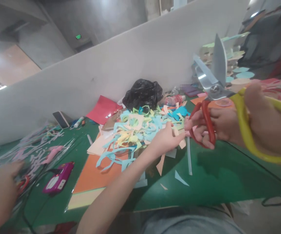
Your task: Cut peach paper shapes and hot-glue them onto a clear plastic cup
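Note:
My right hand holds scissors with one red and one yellow handle, fingers through the red loop and thumb through the yellow one. The blades point up and stand apart, well above the table. Reaching over the front of a heap of cut paper scraps, my left hand has its thumb and forefinger apart. A peach scrap lies right by its thumb; whether they touch, I cannot tell. The heap mixes pale blue, green, yellow and peach strips. Orange paper sheets lie partly under it.
Another person's hand is blurred at the left, near an orange-red handle. A magenta device, a phone and a black plastic bag are on the green table. A white partition runs behind.

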